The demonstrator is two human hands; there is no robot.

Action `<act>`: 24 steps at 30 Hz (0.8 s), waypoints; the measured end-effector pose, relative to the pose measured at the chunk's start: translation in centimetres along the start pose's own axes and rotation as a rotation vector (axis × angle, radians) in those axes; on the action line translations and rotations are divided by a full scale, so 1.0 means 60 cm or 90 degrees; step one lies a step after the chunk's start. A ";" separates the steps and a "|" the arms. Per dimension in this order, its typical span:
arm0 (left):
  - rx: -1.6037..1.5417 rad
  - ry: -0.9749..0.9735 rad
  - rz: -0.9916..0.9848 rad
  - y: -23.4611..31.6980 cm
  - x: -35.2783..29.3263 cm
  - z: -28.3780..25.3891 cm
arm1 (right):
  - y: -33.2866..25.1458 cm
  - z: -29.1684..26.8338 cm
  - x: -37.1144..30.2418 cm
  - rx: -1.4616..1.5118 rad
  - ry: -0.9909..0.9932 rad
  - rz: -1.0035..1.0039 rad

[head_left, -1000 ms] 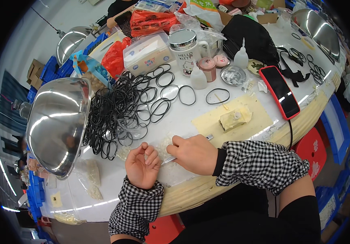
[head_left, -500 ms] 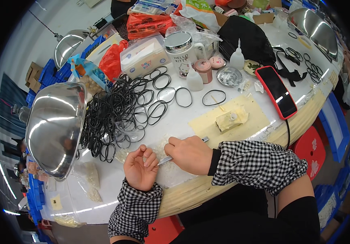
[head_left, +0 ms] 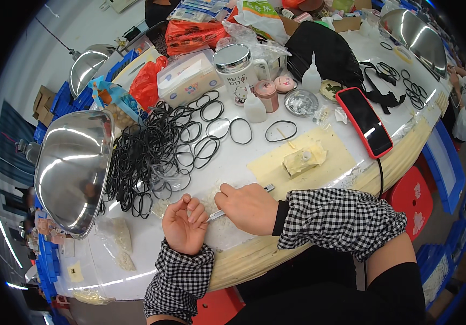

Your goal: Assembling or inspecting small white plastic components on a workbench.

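Observation:
My right hand point(head_left: 247, 208) is closed round a slim silver metal tool point(head_left: 217, 215); its back end sticks out past the hand, and its exact kind is hard to make out. The tool's front end points left and meets the fingers of my left hand point(head_left: 185, 225). That hand is palm up with its fingers curled in; anything pinched there is too small or hidden. Beneath both hands lie scattered small pale bits point(head_left: 223, 228) on the white table point(head_left: 152, 246). A tangled heap of black rubber bands point(head_left: 141, 154) lies ahead on the left.
A yellow sheet point(head_left: 330, 149) bears a small taped block point(head_left: 301, 158). A red-cased phone point(head_left: 364, 122) lies right of it, its cable running over the table edge. White squeeze bottles point(head_left: 256, 108), a lidded mug point(head_left: 235, 76) and a tissue pack point(head_left: 188, 81) stand behind. A metal lamp shade point(head_left: 73, 170) is at left.
The whole view has shifted slightly. Both hands and the silver tool keep nearly the same pose, with my right hand still gripping it.

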State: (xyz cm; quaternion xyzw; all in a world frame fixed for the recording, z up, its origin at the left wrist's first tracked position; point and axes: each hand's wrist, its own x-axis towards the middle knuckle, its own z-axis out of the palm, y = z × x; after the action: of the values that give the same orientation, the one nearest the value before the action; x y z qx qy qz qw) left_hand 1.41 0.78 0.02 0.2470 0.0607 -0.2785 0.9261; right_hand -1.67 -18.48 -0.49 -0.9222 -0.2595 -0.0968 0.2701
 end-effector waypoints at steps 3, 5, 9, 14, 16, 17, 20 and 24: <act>-0.001 -0.001 0.001 0.000 0.000 -0.003 | -0.001 -0.002 0.000 -0.008 -0.007 -0.003; -0.003 0.003 0.000 0.000 0.000 -0.003 | -0.002 -0.003 0.000 -0.006 -0.017 -0.003; 0.002 0.000 0.001 0.000 -0.002 -0.001 | -0.004 -0.003 -0.003 -0.006 -0.017 -0.005; 0.006 -0.007 -0.003 0.003 -0.003 -0.002 | -0.002 -0.007 0.000 0.032 0.006 0.001; 0.005 -0.005 -0.004 0.003 -0.003 -0.002 | -0.003 -0.012 0.001 0.047 0.007 0.001; 0.005 -0.004 -0.004 0.004 -0.003 -0.002 | -0.003 -0.014 0.002 0.055 0.007 0.002; 0.008 -0.004 -0.005 0.004 -0.004 0.001 | -0.005 -0.017 0.002 0.072 0.010 0.001; 0.013 -0.002 -0.006 0.004 -0.003 -0.002 | 0.003 -0.014 0.002 0.070 0.007 -0.003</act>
State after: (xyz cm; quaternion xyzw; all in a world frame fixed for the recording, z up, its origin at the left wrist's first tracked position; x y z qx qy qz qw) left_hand 1.37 1.07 0.07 0.2554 0.0575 -0.2839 0.9224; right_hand -1.50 -19.00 0.19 -0.9047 -0.2654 -0.0879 0.3216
